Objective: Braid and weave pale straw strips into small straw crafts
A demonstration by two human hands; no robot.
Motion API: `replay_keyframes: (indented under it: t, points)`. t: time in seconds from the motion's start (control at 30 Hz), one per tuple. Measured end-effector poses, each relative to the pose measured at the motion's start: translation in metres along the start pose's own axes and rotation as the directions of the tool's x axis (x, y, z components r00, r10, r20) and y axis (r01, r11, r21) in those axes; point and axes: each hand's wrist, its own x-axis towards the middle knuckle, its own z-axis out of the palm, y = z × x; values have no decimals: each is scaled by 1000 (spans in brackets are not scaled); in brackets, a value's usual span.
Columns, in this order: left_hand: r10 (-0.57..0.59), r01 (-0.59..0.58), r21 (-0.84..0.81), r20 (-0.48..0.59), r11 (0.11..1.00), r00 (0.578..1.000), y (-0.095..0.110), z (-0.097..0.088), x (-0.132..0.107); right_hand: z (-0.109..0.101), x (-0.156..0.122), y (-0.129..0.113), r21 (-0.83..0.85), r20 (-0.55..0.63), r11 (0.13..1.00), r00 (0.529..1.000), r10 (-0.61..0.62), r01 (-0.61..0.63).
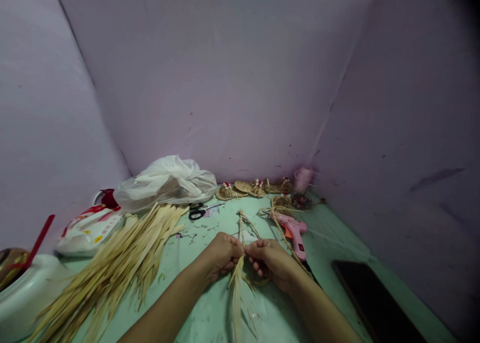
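Observation:
At the middle of the green tabletop (195, 278), my left hand (225, 253) and my right hand (268, 260) meet with fingers pinched on a braided straw cord (242, 228). The finished braid runs up from my fingers and loops over the table. Loose pale straw strands (237, 293) hang below them toward me. Both hands are closed, thumbs and forefingers almost touching at the end of the braid. A large bundle of flat dried straw (131, 253) lies to the left of my left hand. Beyond my right hand lies a pink glue gun (294, 230).
Black-handled scissors (198, 213) and a white plastic bag (168, 180) lie behind the straw. Small woven slippers (243, 188) line the back wall, beside a pink thread spool (303, 179). A dark phone-like slab (375, 300) is at right, a white tub (30, 288) at left.

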Motion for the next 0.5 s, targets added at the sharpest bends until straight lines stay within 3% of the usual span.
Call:
replay_keyframes:
  t: [0.17,0.3,0.4,0.5]
  points:
    - [98,-99,347,19,933,995,5,1,-4,7,-2,-1,-68,-68,998,998,-17,12]
    - [241,-52,734,-155,677,958,17,0,-15,11,-1,1,-67,-109,998,994,-11,4]
    - [281,47,847,-228,530,932,25,8,-28,9,3,4,23,-79,999,996,-36,38]
    - [269,70,898,-203,434,941,24,29,-42,5,6,6,103,-24,994,999,-31,33]
